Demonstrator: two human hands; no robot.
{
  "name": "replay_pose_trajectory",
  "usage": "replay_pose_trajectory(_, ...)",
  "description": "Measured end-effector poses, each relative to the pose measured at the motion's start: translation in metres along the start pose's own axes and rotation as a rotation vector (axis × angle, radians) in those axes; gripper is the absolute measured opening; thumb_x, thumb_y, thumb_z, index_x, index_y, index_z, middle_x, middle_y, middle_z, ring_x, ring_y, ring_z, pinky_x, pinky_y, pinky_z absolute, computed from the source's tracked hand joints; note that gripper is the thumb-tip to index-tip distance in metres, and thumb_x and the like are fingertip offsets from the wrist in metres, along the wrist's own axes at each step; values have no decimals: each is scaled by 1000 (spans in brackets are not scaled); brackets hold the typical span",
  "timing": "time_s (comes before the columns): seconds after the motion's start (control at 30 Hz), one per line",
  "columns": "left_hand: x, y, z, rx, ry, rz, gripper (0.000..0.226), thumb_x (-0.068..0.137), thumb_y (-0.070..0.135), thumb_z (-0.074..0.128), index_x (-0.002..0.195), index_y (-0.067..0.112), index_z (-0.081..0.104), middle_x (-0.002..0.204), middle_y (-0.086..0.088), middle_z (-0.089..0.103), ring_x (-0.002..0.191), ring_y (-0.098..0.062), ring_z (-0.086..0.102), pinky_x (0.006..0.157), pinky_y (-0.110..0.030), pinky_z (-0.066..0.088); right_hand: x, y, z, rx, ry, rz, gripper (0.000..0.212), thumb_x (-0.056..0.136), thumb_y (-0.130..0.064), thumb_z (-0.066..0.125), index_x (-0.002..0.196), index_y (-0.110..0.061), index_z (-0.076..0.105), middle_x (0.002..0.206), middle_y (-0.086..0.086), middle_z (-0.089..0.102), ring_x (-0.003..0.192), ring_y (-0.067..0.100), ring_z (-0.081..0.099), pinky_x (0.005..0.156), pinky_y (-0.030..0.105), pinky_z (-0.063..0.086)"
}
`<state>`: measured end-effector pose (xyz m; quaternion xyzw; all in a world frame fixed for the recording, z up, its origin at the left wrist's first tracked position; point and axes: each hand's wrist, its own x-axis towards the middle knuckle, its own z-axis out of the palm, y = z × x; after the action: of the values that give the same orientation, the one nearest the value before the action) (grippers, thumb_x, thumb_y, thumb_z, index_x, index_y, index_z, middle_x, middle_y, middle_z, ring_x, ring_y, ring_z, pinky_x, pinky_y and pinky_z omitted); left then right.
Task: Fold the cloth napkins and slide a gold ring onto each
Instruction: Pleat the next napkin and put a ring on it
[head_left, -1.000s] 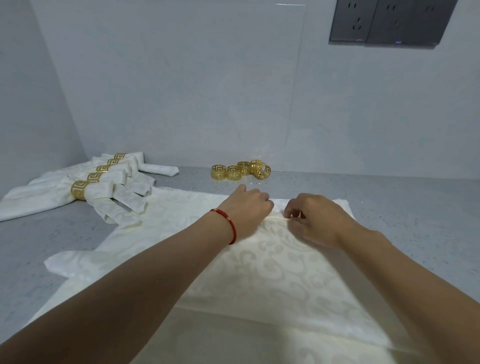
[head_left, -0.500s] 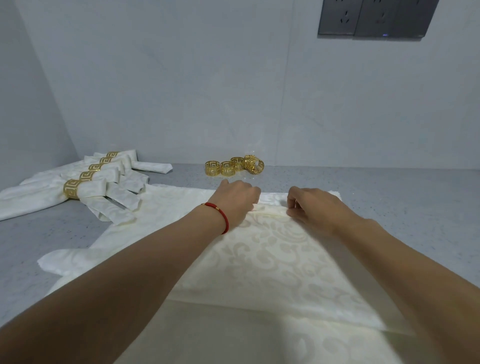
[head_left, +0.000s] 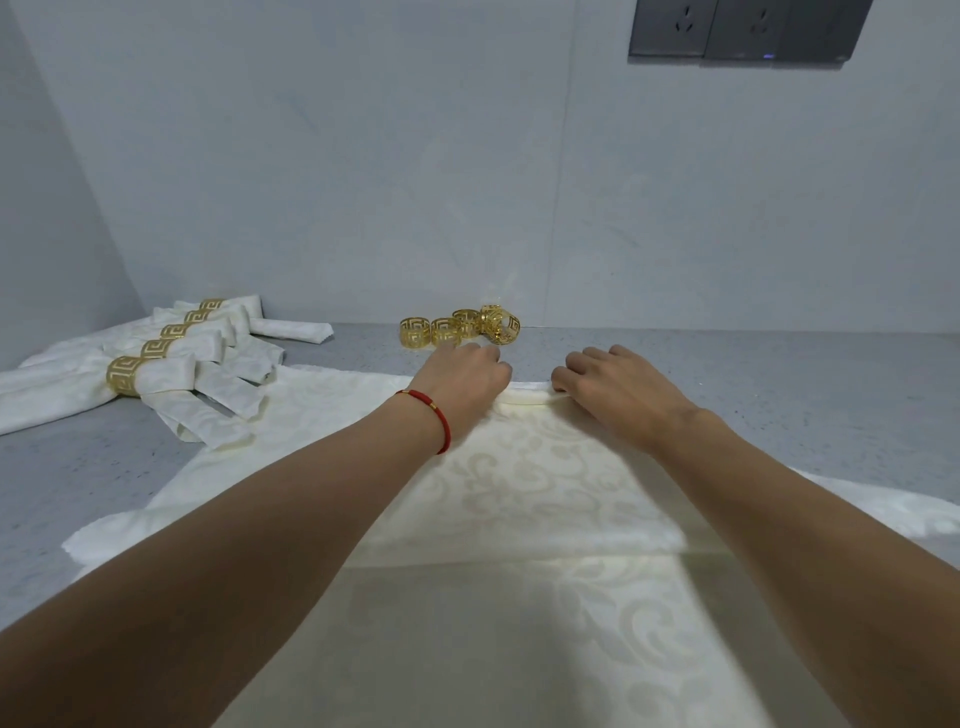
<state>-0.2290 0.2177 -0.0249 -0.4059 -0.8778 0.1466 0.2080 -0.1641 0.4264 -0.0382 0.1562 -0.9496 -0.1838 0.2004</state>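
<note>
Cream damask napkin (head_left: 524, 488) lies flat on grey bench (head_left: 779, 395). Left hand (head_left: 462, 382) and right hand (head_left: 618, 389), fingers curled, pinch its rolled far edge. Beyond: four loose gold rings (head_left: 460, 328); ringed napkins (head_left: 156, 364) far left.

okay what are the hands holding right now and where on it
Both the left hand and right hand grip the cream napkin at its far edge, where the cloth is rolled or folded over between them.
</note>
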Motion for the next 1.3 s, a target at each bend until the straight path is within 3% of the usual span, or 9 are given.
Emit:
replay_pose_trajectory(0.3,-11,13,-4,-29,-25,63,33,86,-4,57,70,17,37,73,2,32,59,-15,32,64,-33,32,-1,3,0,201,-87,181,26,90,-13,61,110,-29,65,102,-7,57,97,19,58,82,34,29)
replay_pose_trajectory(0.4,-17,10,4,-250,-13,-63,20,91,-1,50,81,17,51,82,-1,50,71,-22,51,67,-34,42,-6,6,-6,348,-125,277,21,93,-22,57,107,-34,67,107,-13,57,96,11,58,96,39,22)
replay_pose_trajectory(0.57,-27,13,17,-823,196,-514,36,95,9,51,127,19,66,90,-5,70,92,-24,63,88,-39,53,-16,-1,2,616,-1,461,24,104,-27,51,95,-21,72,98,-1,68,97,22,60,88,40,29)
replay_pose_trajectory(0.63,-30,15,19,-886,214,-561,37,93,8,59,129,15,66,97,-5,70,96,-22,62,92,-37,51,-17,-7,10,598,6,491,23,103,-28,54,97,-18,74,100,6,65,101,23,58,85,37,26)
replay_pose_trajectory(0.73,-32,16,21,-680,182,-464,16,96,13,59,104,9,72,114,-9,60,111,-28,51,93,-36,44,-18,-12,16,546,50,493,17,100,-31,60,105,-29,76,108,-4,60,109,19,52,89,37,22)
replay_pose_trajectory(0.83,-33,14,20,-435,121,-406,30,97,13,54,68,18,58,84,0,58,99,-26,48,77,-34,37,-19,-13,14,453,107,423,9,97,-27,63,99,-25,72,102,-7,61,105,21,52,87,37,23)
replay_pose_trajectory(0.93,-36,15,17,-331,147,-360,11,96,14,57,88,20,59,86,5,59,95,-23,48,82,-37,37,-23,-14,7,366,123,342,8,95,-16,60,97,-22,64,94,-8,61,99,21,52,90,38,25)
replay_pose_trajectory(1.13,-41,25,-3,-142,82,-242,35,78,-4,60,94,24,47,88,7,53,89,-20,46,90,-44,37,-32,-18,-16,232,-34,215,21,89,-10,59,100,-28,58,98,-8,56,100,19,50,91,37,30)
replay_pose_trajectory(1.3,-54,28,-8,-354,15,-354,26,88,2,51,99,23,62,95,5,63,95,-21,58,92,-41,37,-48,-22,-19,500,-36,377,23,96,-21,52,110,-33,64,104,-13,60,103,15,57,98,42,38)
